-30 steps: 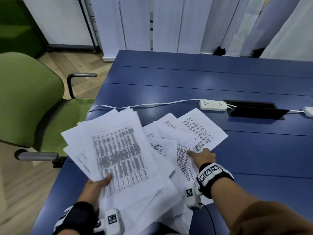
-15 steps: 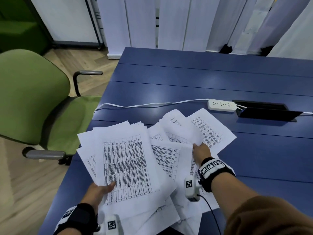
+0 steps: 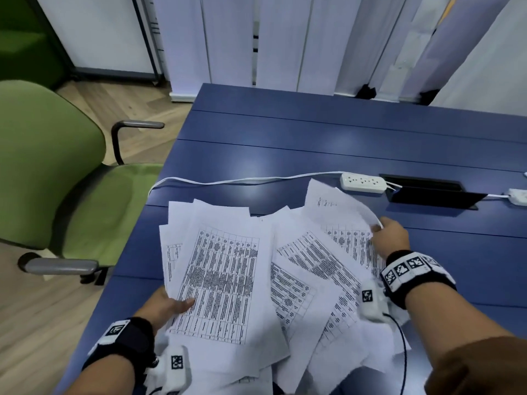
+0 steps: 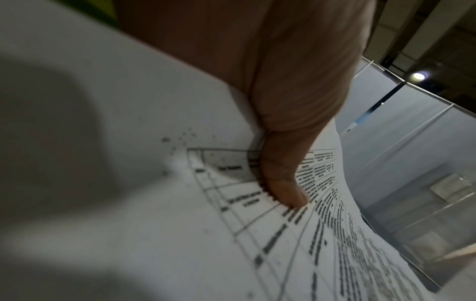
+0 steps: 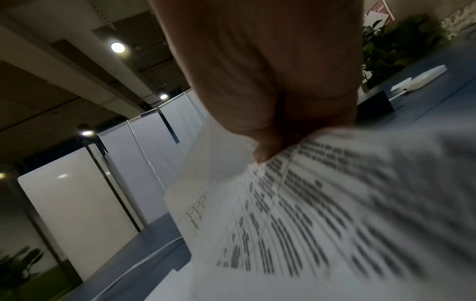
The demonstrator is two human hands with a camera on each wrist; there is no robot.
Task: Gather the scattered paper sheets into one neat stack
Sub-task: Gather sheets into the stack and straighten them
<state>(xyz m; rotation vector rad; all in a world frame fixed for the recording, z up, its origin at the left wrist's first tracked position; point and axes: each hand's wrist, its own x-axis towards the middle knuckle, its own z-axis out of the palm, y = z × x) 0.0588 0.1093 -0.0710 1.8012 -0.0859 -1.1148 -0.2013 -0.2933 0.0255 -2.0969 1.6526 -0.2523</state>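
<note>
Several white printed paper sheets (image 3: 308,269) lie fanned and overlapping on the near part of the blue table (image 3: 313,143). My left hand (image 3: 168,305) grips a bundle of sheets (image 3: 219,275) from the left, thumb on top of a printed table; in the left wrist view the thumb (image 4: 283,183) presses on that sheet (image 4: 180,224). My right hand (image 3: 390,238) pinches the edge of a curled sheet (image 3: 333,206) at the right of the pile; in the right wrist view its fingers (image 5: 268,146) clamp blurred printed sheets (image 5: 322,213).
A white power strip (image 3: 363,182) with its cable (image 3: 228,182) lies just beyond the papers, beside a black cable hatch (image 3: 427,192). A green office chair (image 3: 48,172) stands left of the table. Vertical blinds (image 3: 285,38) hang behind the table's far edge.
My right hand moved rightward and took hold of the far right sheet's edge, lifting and curling it. The left hand's bundle shifted slightly toward the middle.
</note>
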